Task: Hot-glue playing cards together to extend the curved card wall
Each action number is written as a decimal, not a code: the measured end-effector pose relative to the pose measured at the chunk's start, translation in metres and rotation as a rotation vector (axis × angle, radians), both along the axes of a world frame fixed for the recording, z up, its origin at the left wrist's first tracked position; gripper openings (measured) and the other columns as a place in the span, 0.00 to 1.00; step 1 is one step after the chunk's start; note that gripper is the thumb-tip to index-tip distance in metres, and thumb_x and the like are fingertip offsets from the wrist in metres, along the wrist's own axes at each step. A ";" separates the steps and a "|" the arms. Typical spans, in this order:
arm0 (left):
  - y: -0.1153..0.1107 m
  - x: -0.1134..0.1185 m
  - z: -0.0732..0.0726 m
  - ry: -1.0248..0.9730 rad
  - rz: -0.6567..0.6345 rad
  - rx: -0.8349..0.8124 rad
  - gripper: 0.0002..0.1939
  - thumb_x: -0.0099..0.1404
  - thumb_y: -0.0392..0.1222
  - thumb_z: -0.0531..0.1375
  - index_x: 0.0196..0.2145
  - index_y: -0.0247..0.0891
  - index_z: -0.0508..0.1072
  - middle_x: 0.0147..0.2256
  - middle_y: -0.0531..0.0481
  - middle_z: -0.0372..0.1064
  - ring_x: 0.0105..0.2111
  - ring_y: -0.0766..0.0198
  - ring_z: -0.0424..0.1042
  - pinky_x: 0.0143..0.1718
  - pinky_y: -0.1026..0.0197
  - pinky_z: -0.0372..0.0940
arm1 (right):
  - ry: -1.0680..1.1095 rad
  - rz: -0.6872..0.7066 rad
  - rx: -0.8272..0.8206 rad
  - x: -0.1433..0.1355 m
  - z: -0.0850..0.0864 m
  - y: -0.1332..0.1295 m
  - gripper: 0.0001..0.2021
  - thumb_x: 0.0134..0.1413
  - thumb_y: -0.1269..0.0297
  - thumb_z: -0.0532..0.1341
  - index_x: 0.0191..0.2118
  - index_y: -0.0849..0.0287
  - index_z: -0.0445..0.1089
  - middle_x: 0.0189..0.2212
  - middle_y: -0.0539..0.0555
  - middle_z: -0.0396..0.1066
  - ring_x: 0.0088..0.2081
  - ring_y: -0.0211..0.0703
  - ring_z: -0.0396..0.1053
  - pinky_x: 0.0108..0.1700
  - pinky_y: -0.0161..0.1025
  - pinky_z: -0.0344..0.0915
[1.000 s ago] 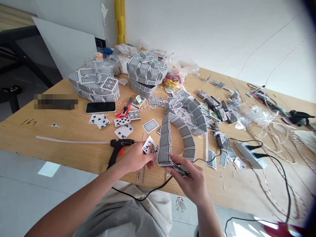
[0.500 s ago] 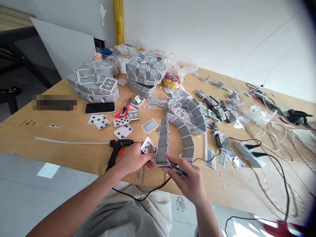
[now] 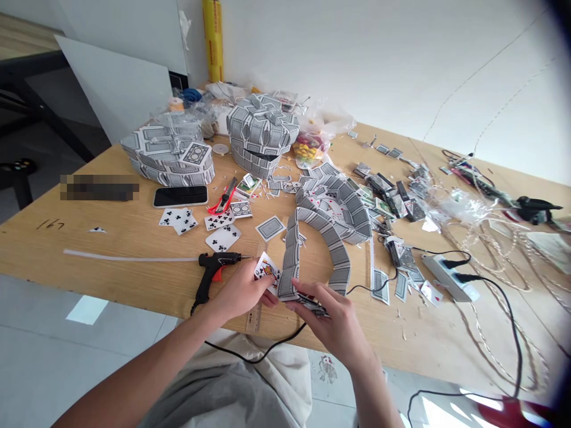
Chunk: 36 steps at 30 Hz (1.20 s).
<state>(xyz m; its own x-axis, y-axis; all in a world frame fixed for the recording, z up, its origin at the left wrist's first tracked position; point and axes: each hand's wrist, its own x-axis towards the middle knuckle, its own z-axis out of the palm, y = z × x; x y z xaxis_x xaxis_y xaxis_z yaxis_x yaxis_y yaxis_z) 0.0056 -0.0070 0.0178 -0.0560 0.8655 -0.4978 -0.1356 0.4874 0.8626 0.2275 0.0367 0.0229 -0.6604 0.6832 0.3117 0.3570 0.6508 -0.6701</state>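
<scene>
Between the thumb and fingers of my left hand is a face-up playing card, a queen of clubs. My right hand is closed on the near end of a curved ring of folded playing cards, patterned grey on the outside. The held card sits right beside the ring's left edge; whether they touch I cannot tell. Left of my left hand lies a black glue gun with a red trigger. A clear ruler is partly under my left hand.
Loose cards, a red cutter and a phone lie to the left. Card-built boxes stand behind. Beyond the ring is an open card basket. A power strip with cords sits on the right.
My right hand and the near end of the ring have shifted slightly left. The queen card has tilted a little in my left hand, its thumb now further over the face.
</scene>
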 end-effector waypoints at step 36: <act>-0.013 -0.013 0.020 0.964 -0.502 0.322 0.39 0.71 0.41 0.64 0.74 0.46 0.53 0.62 0.39 0.74 0.57 0.45 0.78 0.55 0.48 0.71 | -0.062 -0.684 -0.293 0.055 -0.020 0.042 0.28 0.62 0.48 0.66 0.62 0.57 0.69 0.53 0.65 0.78 0.35 0.51 0.81 0.35 0.47 0.76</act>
<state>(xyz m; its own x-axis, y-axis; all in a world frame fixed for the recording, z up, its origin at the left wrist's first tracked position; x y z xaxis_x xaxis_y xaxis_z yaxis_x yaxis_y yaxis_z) -0.0077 -0.0200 0.0377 0.0945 0.9782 -0.1852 0.8018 0.0355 0.5965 0.2821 0.0790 0.0031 -0.0682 0.9972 0.0299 0.6609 0.0676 -0.7474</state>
